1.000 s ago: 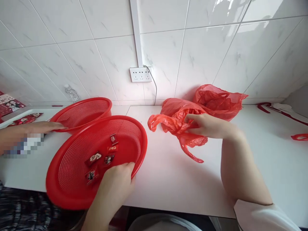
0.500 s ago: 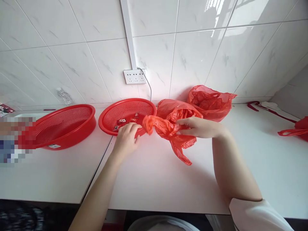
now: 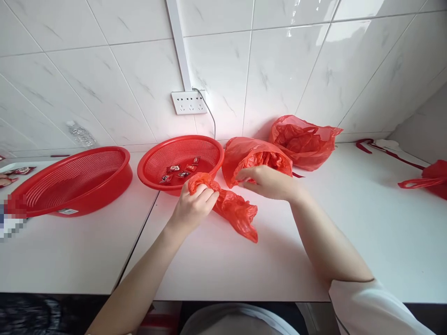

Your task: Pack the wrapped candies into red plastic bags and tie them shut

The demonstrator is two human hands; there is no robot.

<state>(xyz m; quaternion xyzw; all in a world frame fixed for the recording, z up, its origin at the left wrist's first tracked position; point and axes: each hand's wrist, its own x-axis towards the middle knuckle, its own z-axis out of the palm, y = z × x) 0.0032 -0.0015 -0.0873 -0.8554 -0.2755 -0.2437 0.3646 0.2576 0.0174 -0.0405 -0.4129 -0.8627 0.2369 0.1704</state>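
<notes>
My left hand [image 3: 196, 207] is closed around the gathered end of a crumpled red plastic bag [image 3: 239, 214], which trails off to the right above the table. My right hand [image 3: 263, 180] is at the mouth of a larger red plastic bag [image 3: 240, 151] stuffed with crumpled red plastic. Its fingers reach left with the thumb a little below them, and I see nothing held in them. Just beyond my left hand stands a red perforated basket [image 3: 160, 156], with several small wrapped packets [image 3: 173, 168] on its bottom.
Another red plastic bag [image 3: 303, 144] stands by the tiled wall. Left is a second red basket [image 3: 115, 174], with a blurred person's hand at its edge. A clear bottle [image 3: 82, 134] lies behind it. A red bag with handles [image 3: 433, 179] sits far right.
The crumpled bag has passed from my right hand to my left, which has closed on it. My right hand has shifted left to the stuffed bag's mouth. The view has moved slightly.
</notes>
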